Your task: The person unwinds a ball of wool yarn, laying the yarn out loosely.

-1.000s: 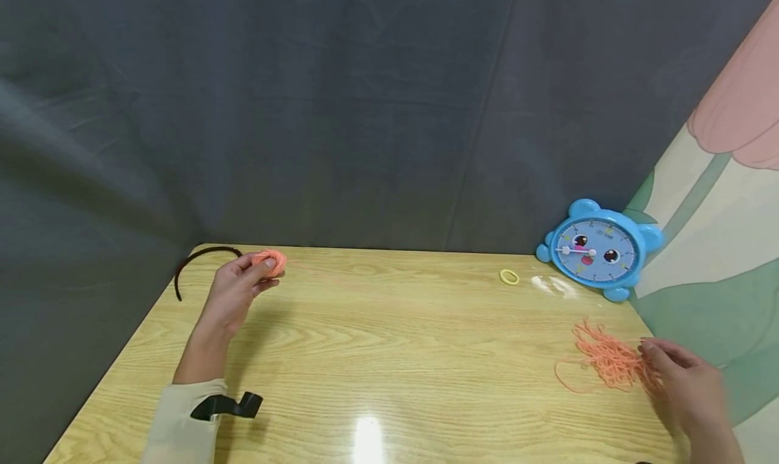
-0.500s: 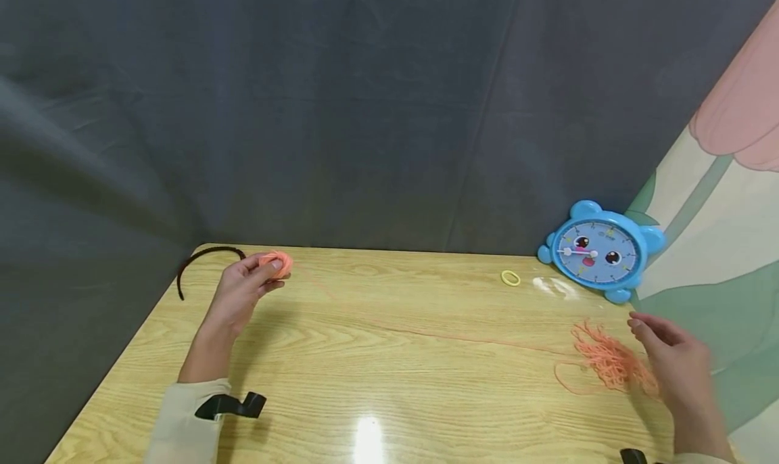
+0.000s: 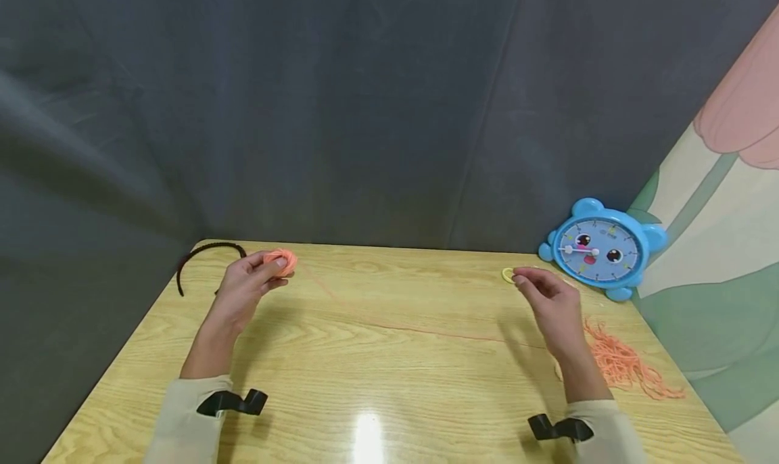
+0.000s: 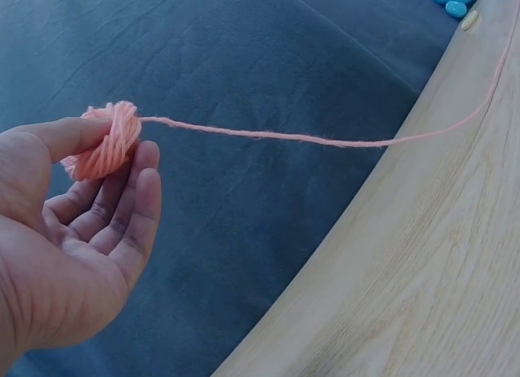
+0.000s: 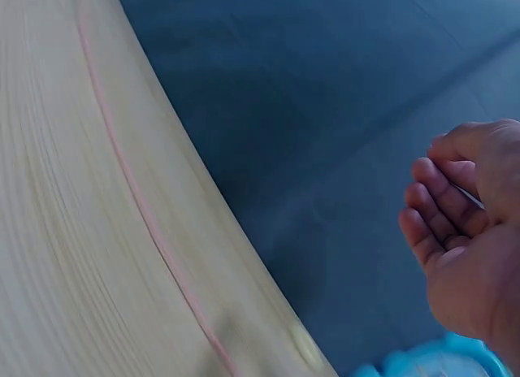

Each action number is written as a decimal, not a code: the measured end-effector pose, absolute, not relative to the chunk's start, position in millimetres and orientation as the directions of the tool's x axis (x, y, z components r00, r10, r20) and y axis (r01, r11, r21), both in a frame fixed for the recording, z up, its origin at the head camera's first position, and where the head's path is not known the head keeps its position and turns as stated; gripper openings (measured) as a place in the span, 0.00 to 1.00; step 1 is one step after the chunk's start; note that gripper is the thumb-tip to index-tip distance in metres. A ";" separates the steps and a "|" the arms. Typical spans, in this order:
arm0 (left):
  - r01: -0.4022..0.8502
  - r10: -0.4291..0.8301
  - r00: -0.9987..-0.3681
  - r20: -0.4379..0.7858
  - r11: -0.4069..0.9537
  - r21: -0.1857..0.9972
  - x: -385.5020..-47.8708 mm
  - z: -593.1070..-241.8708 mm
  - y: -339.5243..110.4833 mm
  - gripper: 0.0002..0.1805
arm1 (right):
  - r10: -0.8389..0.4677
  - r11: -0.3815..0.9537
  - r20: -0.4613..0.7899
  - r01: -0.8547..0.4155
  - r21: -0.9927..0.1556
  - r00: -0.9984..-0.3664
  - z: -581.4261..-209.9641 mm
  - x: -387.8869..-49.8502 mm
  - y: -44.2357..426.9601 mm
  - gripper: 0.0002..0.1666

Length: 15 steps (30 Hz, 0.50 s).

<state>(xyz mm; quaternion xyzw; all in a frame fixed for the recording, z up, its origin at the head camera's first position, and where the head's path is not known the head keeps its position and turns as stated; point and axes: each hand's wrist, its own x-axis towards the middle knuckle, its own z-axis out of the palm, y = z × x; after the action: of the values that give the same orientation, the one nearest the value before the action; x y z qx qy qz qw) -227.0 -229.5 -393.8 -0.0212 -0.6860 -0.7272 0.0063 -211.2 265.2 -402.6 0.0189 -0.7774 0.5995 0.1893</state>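
My left hand [image 3: 237,295] pinches a small wound bundle of coral yarn [image 3: 281,262] between thumb and fingers; in the left wrist view the yarn [image 4: 104,149] leaves it as one strand [image 4: 284,136]. That strand [image 3: 438,333] stretches across the table toward a loose tangle [image 3: 627,364] at the right, partly behind my right forearm. Over the table, my right hand [image 3: 556,312] has loosely curled fingers and nothing visible in them, its fingertips overlapping the yellow ring [image 3: 506,274] in the head view. The right wrist view shows this hand [image 5: 479,231] apart from the strand [image 5: 138,200].
A blue animal-shaped clock [image 3: 599,249] stands at the back right corner of the wooden table [image 3: 365,376]. A dark curved band [image 3: 209,247] lies at the back left, partly behind my left hand. Dark cloth [image 3: 341,112] hangs behind the table.
My right hand has moved left from the tangle to beside the yellow ring. The left hand, still pinching the bundle, has shifted slightly right. The strand shows more clearly than at first.
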 end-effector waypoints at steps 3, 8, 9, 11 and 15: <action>0.037 0.023 -0.999 0.038 -0.062 0.997 -227.7 -393.1 -229.7 0.23 | 0.127 0.258 0.345 -0.305 -0.917 -0.930 -407.2 -221.4 228.3 0.16; 0.037 0.040 -0.998 0.040 -0.066 0.997 -229.5 -393.5 -228.9 0.17 | -0.002 0.189 0.348 -0.343 -0.920 -0.937 -413.8 -231.7 171.8 0.13; 0.038 0.043 -0.998 0.041 -0.068 0.997 -229.7 -393.7 -228.5 0.16 | -0.026 0.173 0.345 -0.344 -0.923 -0.938 -414.9 -233.0 161.2 0.13; 0.041 0.049 -0.998 0.044 -0.074 0.996 -230.0 -394.5 -227.3 0.14 | -0.070 0.154 0.334 -0.341 -0.927 -0.940 -416.7 -235.5 141.6 0.12; 0.040 0.055 -0.997 0.045 -0.089 0.995 -229.2 -397.2 -224.0 0.12 | -0.139 0.128 0.303 -0.321 -0.939 -0.943 -420.8 -238.7 106.5 0.11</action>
<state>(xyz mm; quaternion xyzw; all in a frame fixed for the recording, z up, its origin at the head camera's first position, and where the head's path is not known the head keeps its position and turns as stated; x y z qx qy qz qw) -229.2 -224.0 -397.2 -0.0352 -0.6749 -0.7371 -0.0049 -238.7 106.5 -420.8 0.1536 -0.7476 0.6423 0.0708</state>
